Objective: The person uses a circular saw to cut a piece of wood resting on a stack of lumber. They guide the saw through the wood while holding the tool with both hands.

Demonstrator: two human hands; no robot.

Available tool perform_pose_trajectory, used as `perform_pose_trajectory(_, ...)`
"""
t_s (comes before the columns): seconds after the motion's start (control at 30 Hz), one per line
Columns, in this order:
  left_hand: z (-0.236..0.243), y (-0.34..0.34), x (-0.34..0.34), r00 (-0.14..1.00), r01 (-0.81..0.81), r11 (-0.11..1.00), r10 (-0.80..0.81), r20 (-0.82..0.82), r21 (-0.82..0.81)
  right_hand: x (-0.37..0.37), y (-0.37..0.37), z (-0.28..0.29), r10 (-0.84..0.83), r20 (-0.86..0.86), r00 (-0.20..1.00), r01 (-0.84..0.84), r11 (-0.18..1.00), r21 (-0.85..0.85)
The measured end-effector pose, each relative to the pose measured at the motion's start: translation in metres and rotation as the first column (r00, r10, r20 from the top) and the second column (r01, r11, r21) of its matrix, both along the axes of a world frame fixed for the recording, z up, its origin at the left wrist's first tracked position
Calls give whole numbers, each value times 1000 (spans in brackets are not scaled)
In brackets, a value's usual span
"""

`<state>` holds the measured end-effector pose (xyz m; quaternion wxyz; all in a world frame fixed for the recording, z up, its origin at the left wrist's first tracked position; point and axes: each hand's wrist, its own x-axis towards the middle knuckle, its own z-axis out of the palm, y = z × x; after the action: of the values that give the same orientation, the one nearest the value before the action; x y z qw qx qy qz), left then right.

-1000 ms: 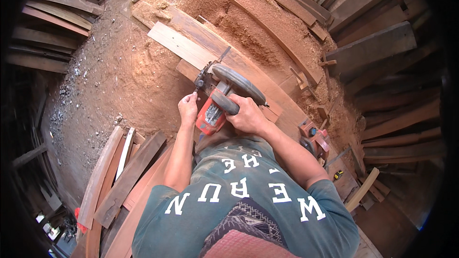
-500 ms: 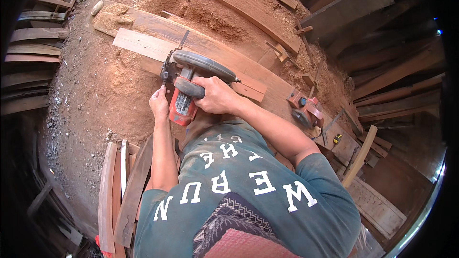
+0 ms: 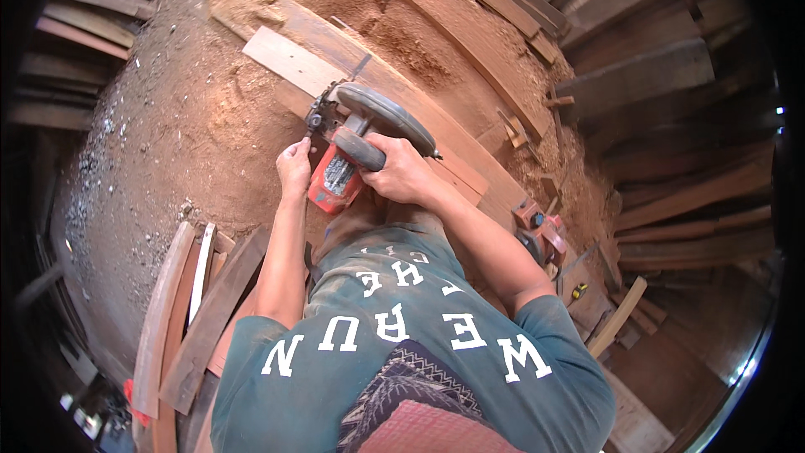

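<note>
My right hand (image 3: 401, 172) is closed round the black handle of a red circular saw (image 3: 331, 184) with a grey blade guard (image 3: 390, 109). My left hand (image 3: 293, 161) has its fingertips pinched at a small dark fitting (image 3: 315, 120) on the saw's front left; exactly what they grip is partly hidden. The saw rests across a pale narrow board (image 3: 281, 59), which lies along a wider reddish plank (image 3: 482, 168) strewn with sawdust at its far end. A thin metal bar (image 3: 362, 65) sticks out beyond the saw. The blade itself is hidden.
A red power planer (image 3: 541, 231) sits to my right, near a yellow tape measure (image 3: 579, 291). Loose timber (image 3: 201, 310) lies at my lower left; stacked boards (image 3: 646, 67) line both sides. Sawdust heaps (image 3: 411, 42) and a long offcut (image 3: 453, 33) lie beyond the plank.
Compared with a second ago, the saw and both hands are slightly farther up-left along the board. The whole view has swung a little between frames. Both hands keep their grips.
</note>
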<state>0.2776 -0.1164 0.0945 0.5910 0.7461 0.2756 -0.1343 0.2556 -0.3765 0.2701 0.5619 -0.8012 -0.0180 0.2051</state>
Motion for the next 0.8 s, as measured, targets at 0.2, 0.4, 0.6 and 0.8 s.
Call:
perform_pose_trajectory(0.2,10,2,5,1000,19,995,-18,-12,98,7,8,2,16,0,1000,-16,1000,-4)
perform_pose_trajectory(0.4,-18,18,14,1000,9,1000,-9,-12,12,14,13,-4,9,46,999,-9,1000,10)
perform_pose_trajectory(0.6,-39,46,20,999,12,986,-17,-32,-166,26,22,5,10,-5,1000,-10,1000,13)
perform_pose_trajectory(0.8,-27,48,33,997,30,971,-45,-56,-237,30,23,-3,2,-13,1000,-1,1000,24)
